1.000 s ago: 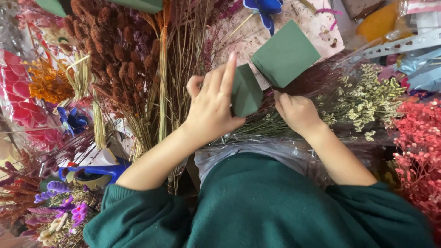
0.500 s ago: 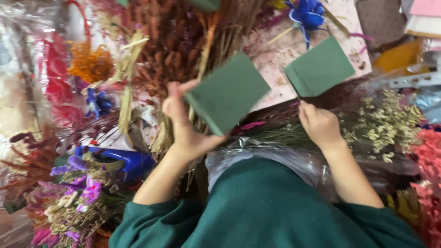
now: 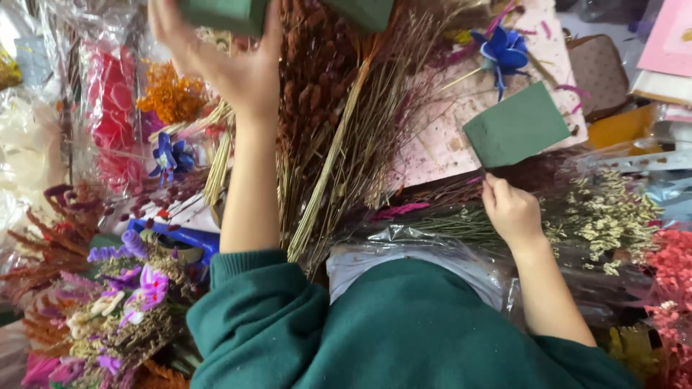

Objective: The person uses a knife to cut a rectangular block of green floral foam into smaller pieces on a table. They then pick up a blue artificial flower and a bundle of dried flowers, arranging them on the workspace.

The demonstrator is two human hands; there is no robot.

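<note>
The left hand [image 3: 223,61] grips a green foam block [image 3: 223,13] raised at the top edge; the right hand [image 3: 513,210], fingers curled, touches another foam block [image 3: 517,126] lying on the pink-papered desk [image 3: 450,137] crowded with dried flowers [image 3: 324,108].

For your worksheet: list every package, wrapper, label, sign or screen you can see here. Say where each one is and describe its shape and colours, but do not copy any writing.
Clear plastic wrap: bottom centre, crinkled, around the grass stems.
Clear plastic sleeve: upper left, shiny, over the red dried flowers.
Clear plastic wrap: right, over the pale yellow sprigs.
Pink card: top right corner, flat, rectangular.
Brown patterned pouch: top right, rounded.
Labels, signs, screens: none visible.
</note>
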